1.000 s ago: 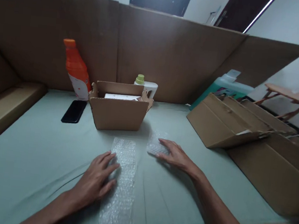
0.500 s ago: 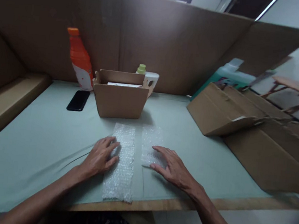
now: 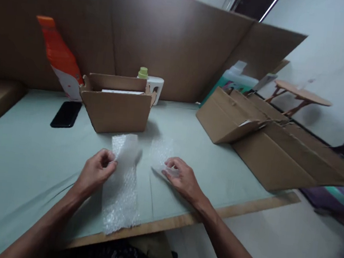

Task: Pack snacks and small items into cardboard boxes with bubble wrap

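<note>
- We cannot read the white thing inside the open cardboard box (image 3: 115, 108) at centre left: only a thin white edge shows above its front wall.
- The white bottle with a green cap (image 3: 150, 83) stands behind that box, its lower part hidden by it; the orange bottle (image 3: 59, 56) at upper left is smeared by motion blur.
- Our forearms run off the bottom edge of the frame, and the far right of the picture is dark and blurred.
- Our left hand (image 3: 95, 172), just below centre, is curled, thumb and forefinger pinching the left edge of the long bubble wrap strip (image 3: 121, 185) near its far end (that end is raised off the cloth and blurred).
- Our right hand (image 3: 181, 179) lies palm down to the right of centre, fingers bent and closed on the near edge of the small bubble wrap piece (image 3: 162, 155); whether the piece is lifted we cannot tell.
- The long strip lies lengthwise from the box toward the table's near edge, its long axis roughly vertical in the frame, its near end at the wooden rim of the green-covered table (image 3: 25, 162).
- The small piece sits just right of the strip, apart from it.
- A black phone (image 3: 66, 114) lies left of the box; flattened cardboard boxes (image 3: 269, 144) fill the right.
</note>
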`<state>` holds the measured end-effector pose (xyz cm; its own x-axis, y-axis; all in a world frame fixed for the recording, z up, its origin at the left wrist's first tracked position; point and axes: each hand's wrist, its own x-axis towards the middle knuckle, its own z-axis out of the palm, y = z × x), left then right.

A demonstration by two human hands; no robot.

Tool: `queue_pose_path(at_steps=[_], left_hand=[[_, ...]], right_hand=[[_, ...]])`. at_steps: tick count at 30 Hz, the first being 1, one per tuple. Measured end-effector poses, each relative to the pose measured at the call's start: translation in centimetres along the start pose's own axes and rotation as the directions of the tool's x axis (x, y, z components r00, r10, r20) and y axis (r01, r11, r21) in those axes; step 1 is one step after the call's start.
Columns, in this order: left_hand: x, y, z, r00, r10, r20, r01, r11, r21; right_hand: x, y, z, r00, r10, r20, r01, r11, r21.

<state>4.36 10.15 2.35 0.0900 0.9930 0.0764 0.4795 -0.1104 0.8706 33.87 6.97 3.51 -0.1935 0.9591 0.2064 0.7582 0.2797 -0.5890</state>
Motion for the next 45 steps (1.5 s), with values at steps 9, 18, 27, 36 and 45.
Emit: queue_pose_path(at_steps=[9, 18, 27, 36, 45], left_hand=[[-7.9, -0.6, -8.6, 0.854, -0.477, -0.207, 0.242, 0.717, -0.653], [-8.5, 0.9, -6.8, 0.857, -0.377, -0.351, 0.081, 0.772, -0.631], [-3.6, 4.7, -3.3, 0.971, -0.111, -0.211, -0.049, 0.771, -0.635], [-0.3, 0.0, 1.3, 0.938, -0.231, 0.257, 0.276, 0.949, -0.154], [-1.4, 1.3, 0.7, 0.960, -0.167, 0.224, 0.163, 0.986, 0.037]], right_hand=[[2.7, -6.1, 5.2, 0.870, -0.352, 0.344, 0.300, 0.934, 0.197], [-0.5, -9.5, 2.4, 0.897, -0.158, 0.413, -0.213, 0.664, 0.717], [-0.6, -10.0, 2.0, 0.902, 0.149, 0.405, -0.426, 0.458, 0.780], [-2.6, -4.2, 3.8, 0.888, 0.268, 0.372, -0.427, 0.781, 0.456], [-2.7, -3.8, 2.9, 0.932, 0.128, 0.339, -0.220, 0.943, 0.251]])
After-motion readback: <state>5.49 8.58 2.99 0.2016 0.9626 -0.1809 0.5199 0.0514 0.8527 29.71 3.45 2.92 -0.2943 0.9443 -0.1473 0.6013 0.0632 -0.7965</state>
